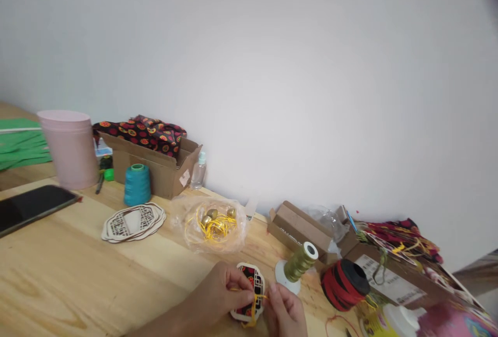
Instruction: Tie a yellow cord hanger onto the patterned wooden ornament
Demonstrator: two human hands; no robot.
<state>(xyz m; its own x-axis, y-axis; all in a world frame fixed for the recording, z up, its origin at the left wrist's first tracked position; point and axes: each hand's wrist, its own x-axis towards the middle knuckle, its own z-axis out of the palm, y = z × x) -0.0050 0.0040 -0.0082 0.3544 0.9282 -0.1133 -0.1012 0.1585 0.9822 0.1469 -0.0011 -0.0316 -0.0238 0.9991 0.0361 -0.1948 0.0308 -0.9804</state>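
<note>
Low in the view, a small wooden fretwork plaque (260, 276) backed with dark patterned fabric lies close to the table. Yellow cord (253, 315) runs across its face and hangs at its lower edge. With thumb and fingers closed, my left hand (220, 295) pinches the cord over the plaque. To the right, my right hand (286, 310) has its fingertips pinched on the cord's other side. Part of the plaque is hidden behind my left fingers. Just beyond my right hand stands a spool of olive thread (299, 263).
A plastic bag (187, 241) holds yellow cords and gold bells. Left of it are stacked wooden plaques (134, 223), a teal thread cone (137, 186), a phone (37, 206) and a pink bin (70, 150). Red ribbon (337, 286), a glue bottle (383, 321) and boxes (301, 228) crowd the right.
</note>
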